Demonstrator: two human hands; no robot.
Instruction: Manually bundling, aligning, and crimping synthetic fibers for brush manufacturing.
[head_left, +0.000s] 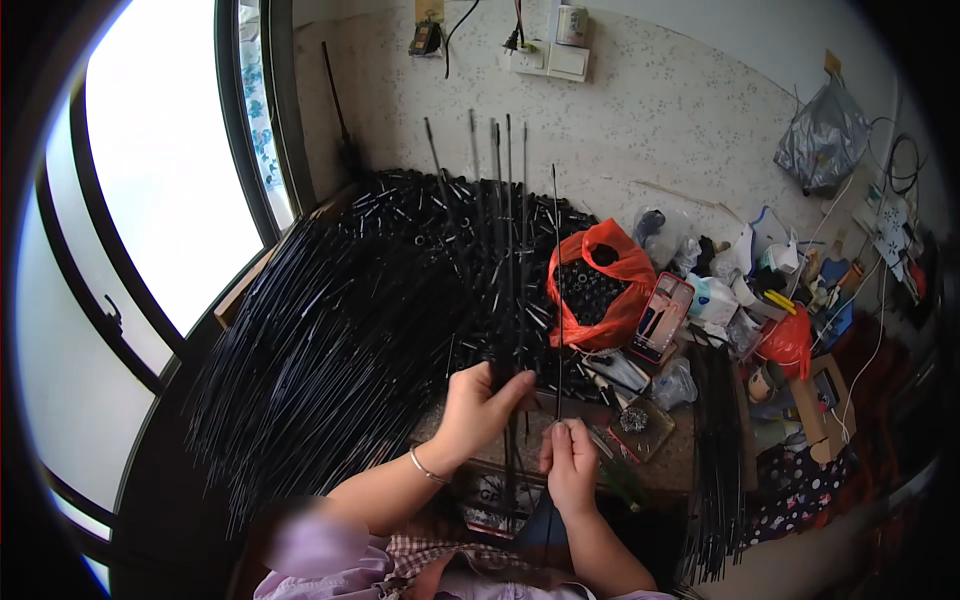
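Landmark: your bundle of black rods [507, 230], upright, gripped in your left hand [478, 405].
Single rod [556, 290]: just right of bundle, axis vertical, parallel.
Right hand [570, 462]: fingers pinched on single rod's lower end.
Nearer: right hand, below bundle's grip.

We see 2 bare forearms and hands. The left hand [480, 405] wears 1 thin silver bracelet [427, 467] at the wrist. The right hand [570, 462] wears nothing. Lilac sleeves [320, 560] sit pushed up near the elbows, over a checked garment [425, 553].
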